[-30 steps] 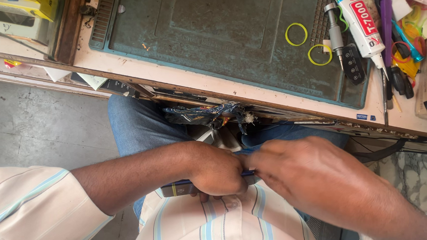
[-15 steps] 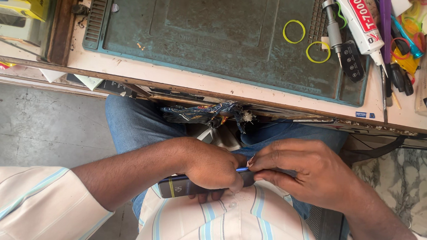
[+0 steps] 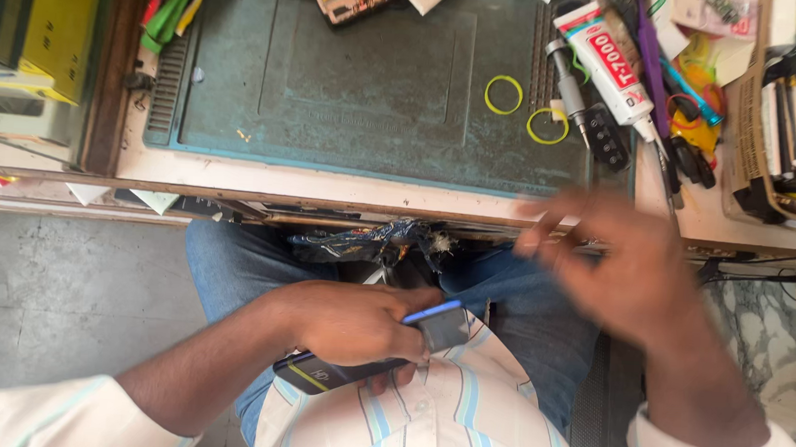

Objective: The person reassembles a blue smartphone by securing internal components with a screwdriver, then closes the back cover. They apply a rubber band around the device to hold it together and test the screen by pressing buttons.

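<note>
The left hand (image 3: 355, 324) wraps a dark phone (image 3: 367, 350) held over the lap, its long axis running left to right, while the right hand (image 3: 621, 269) (blurred, fingers seemingly spread and empty) hovers well apart near the tabletop (image 3: 326, 187) edge.

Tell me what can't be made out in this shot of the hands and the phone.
Head view:
- Right hand: motion-blurred; whether its fingers pinch anything cannot be told.
- Phone: mostly covered by the left hand; its face is hidden.
- Glue tube and neighbouring tools: cut off by the top edge.
- Dark bundle under the bench edge: too tangled to identify.
</note>
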